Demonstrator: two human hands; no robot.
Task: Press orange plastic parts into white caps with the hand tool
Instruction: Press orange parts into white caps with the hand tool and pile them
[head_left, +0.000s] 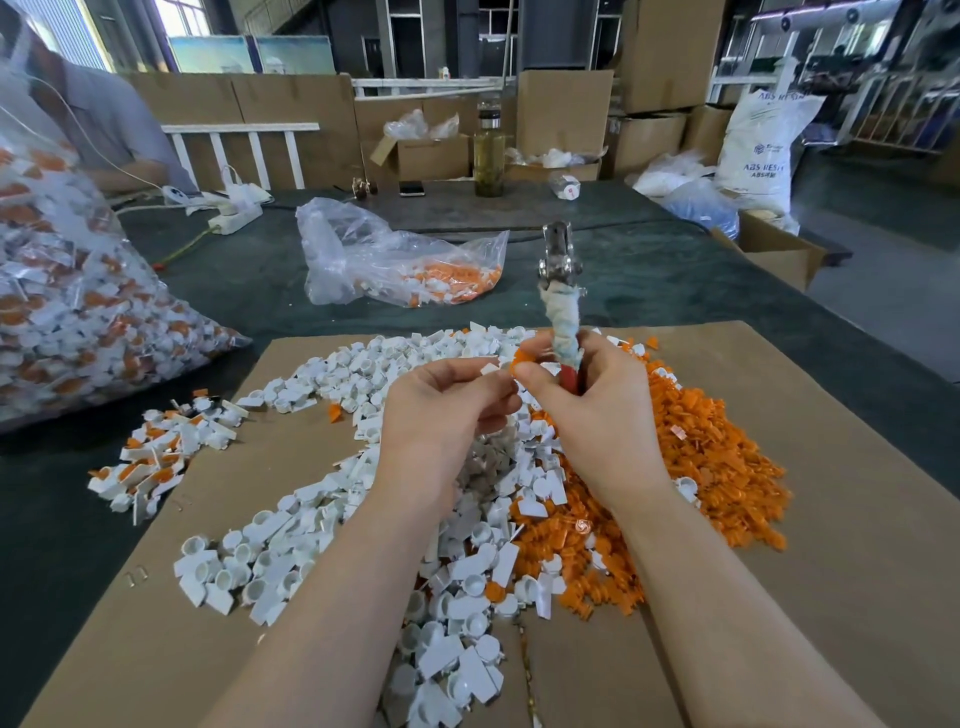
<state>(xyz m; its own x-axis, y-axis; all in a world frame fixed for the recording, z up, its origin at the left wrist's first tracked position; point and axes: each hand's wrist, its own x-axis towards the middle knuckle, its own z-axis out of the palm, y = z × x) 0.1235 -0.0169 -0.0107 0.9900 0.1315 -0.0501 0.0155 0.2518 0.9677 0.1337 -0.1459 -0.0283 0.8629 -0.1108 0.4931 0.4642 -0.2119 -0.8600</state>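
Above a cardboard sheet (831, 519) heaped with loose parts, the left hand (441, 410) pinches a white cap (491, 369) between thumb and fingertips, other fingers curled. The right hand (587, 400) grips the cloth-wrapped hand tool (561, 312) upright, metal head up, while its thumb and forefinger pinch an orange part (522, 358) just beside the cap. White caps (291, 545) cover the sheet's left, orange parts (717, 447) its right.

The large clear plastic bag of orange-and-white parts (78, 291) at nine o'clock is cut off by the left edge; lettering on the white woven sack (763, 140) at two o'clock is blurred.
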